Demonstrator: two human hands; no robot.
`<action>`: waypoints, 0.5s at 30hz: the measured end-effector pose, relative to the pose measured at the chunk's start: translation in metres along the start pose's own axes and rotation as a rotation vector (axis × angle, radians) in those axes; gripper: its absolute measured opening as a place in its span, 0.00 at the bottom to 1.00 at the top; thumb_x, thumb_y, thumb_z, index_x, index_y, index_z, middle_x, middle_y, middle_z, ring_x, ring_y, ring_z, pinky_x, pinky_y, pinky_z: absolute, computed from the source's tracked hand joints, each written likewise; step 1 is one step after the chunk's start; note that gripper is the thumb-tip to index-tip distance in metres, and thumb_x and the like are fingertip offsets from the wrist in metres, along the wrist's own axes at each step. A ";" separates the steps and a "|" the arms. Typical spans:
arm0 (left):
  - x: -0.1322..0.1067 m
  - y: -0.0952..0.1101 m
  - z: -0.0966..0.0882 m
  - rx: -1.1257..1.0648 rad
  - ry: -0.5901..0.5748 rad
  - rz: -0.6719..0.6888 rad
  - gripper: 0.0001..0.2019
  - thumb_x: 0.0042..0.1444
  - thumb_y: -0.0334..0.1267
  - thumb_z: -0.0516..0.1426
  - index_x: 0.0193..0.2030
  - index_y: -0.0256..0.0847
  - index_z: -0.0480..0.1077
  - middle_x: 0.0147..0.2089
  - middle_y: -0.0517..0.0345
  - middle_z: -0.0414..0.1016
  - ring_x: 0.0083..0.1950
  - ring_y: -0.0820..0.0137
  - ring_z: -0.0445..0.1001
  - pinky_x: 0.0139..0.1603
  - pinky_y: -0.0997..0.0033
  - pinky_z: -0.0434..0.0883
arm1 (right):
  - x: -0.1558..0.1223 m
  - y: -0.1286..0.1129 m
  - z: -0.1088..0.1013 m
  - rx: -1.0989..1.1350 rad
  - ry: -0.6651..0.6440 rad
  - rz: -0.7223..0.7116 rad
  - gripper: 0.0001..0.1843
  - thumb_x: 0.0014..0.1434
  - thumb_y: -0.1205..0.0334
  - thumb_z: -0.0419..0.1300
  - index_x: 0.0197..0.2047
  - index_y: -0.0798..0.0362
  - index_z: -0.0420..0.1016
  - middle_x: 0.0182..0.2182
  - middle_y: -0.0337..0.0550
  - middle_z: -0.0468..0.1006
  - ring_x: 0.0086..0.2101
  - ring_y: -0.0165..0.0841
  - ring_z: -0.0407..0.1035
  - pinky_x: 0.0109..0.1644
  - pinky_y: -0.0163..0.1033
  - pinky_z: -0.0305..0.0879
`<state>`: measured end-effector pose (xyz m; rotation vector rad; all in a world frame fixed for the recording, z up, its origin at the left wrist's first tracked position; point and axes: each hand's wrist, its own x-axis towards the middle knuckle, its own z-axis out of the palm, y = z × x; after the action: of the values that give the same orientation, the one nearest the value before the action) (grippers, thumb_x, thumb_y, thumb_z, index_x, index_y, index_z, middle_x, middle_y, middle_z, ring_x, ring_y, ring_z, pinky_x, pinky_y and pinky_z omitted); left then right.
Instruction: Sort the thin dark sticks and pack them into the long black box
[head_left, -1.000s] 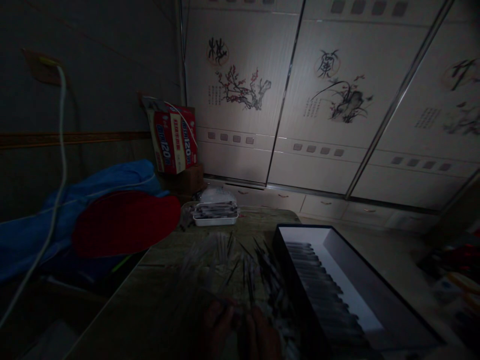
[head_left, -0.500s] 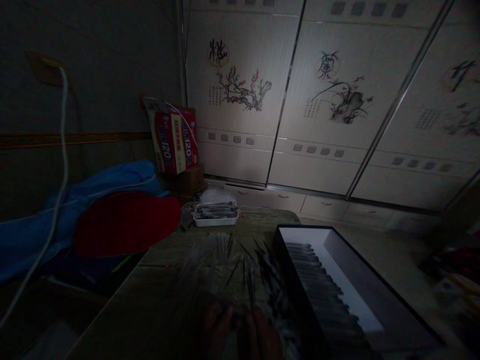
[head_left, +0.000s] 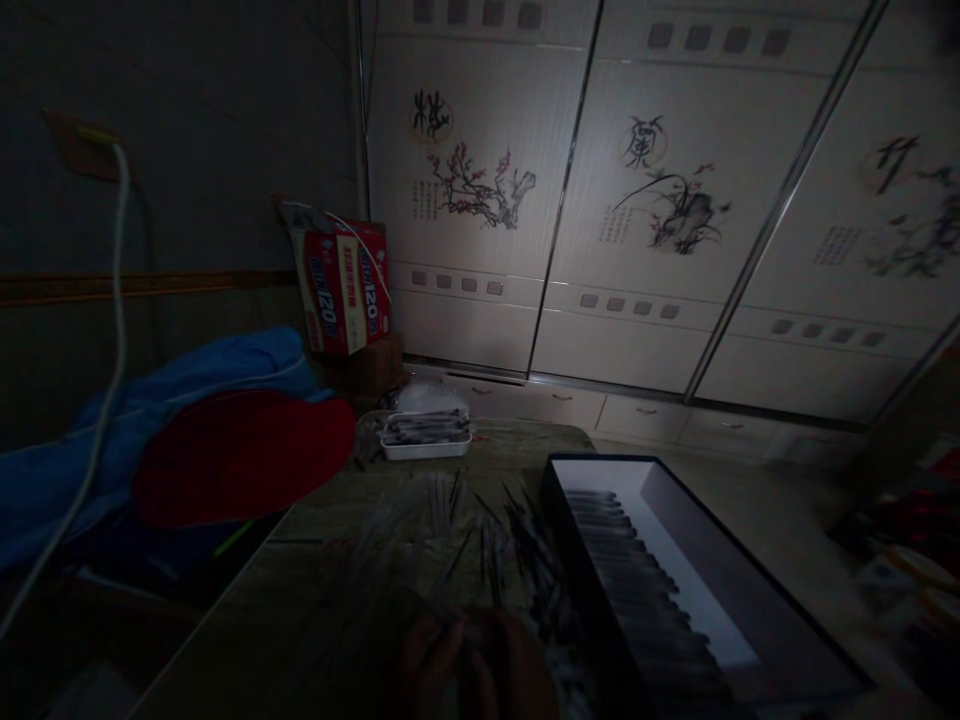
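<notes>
The scene is very dark. My left hand (head_left: pixel 427 665) and my right hand (head_left: pixel 514 670) are together at the bottom edge, over the near side of the table (head_left: pixel 330 580). Their fingers look pinched round a thin stick-like thing that I cannot make out. Just beyond them lies a loose pile of thin dark sticks (head_left: pixel 487 540) spread on the table. To the right stands a long black box (head_left: pixel 675 590) with a white inside, holding a row of similar sticks.
A small white tray of sticks (head_left: pixel 425 436) sits at the table's far edge. A red round thing (head_left: pixel 240 455) on blue cloth (head_left: pixel 150 410) lies left. A red carton (head_left: pixel 345 285) stands behind, a white cable (head_left: pixel 101 330) hangs left, wardrobe doors (head_left: pixel 622 200) fill the back.
The view has shifted slightly, so everything sits a little lower and left. My hands stay together at the bottom edge.
</notes>
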<state>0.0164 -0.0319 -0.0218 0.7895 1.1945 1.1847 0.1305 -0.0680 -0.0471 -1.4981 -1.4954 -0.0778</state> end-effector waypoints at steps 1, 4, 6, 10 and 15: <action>-0.001 -0.001 0.001 0.039 0.014 0.011 0.18 0.30 0.46 0.67 0.29 0.39 0.76 0.35 0.49 0.81 0.42 0.54 0.77 0.44 0.62 0.73 | 0.000 0.001 0.001 -0.010 0.022 -0.031 0.20 0.63 0.49 0.46 0.48 0.48 0.72 0.39 0.49 0.79 0.40 0.38 0.75 0.41 0.39 0.70; -0.005 -0.005 0.004 0.159 0.048 0.041 0.19 0.27 0.44 0.68 0.29 0.38 0.76 0.36 0.45 0.81 0.45 0.49 0.77 0.47 0.58 0.72 | 0.000 0.004 0.006 0.001 -0.016 -0.078 0.21 0.65 0.51 0.43 0.51 0.46 0.72 0.41 0.47 0.79 0.41 0.38 0.75 0.44 0.41 0.70; -0.006 -0.004 0.008 0.226 0.014 0.079 0.18 0.30 0.44 0.67 0.31 0.39 0.76 0.37 0.45 0.81 0.45 0.50 0.77 0.48 0.57 0.71 | 0.000 0.007 0.008 0.019 -0.048 -0.042 0.22 0.66 0.53 0.40 0.49 0.45 0.73 0.40 0.45 0.80 0.39 0.37 0.75 0.43 0.40 0.71; 0.000 0.017 0.018 0.381 -0.121 0.251 0.11 0.43 0.42 0.61 0.35 0.43 0.75 0.40 0.49 0.80 0.44 0.57 0.77 0.47 0.62 0.71 | 0.002 0.015 0.001 0.011 0.037 0.198 0.24 0.67 0.53 0.40 0.52 0.51 0.71 0.41 0.50 0.80 0.38 0.37 0.76 0.38 0.36 0.72; 0.026 0.042 0.042 0.806 -0.225 0.459 0.09 0.50 0.37 0.56 0.37 0.41 0.74 0.40 0.47 0.79 0.43 0.59 0.76 0.46 0.64 0.69 | 0.008 0.023 -0.021 -0.018 0.137 0.216 0.23 0.66 0.50 0.42 0.52 0.50 0.70 0.38 0.51 0.80 0.39 0.40 0.75 0.39 0.41 0.71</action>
<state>0.0448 0.0079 0.0201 1.8294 1.3399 0.9074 0.1625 -0.0698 -0.0438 -1.6268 -1.2205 -0.0633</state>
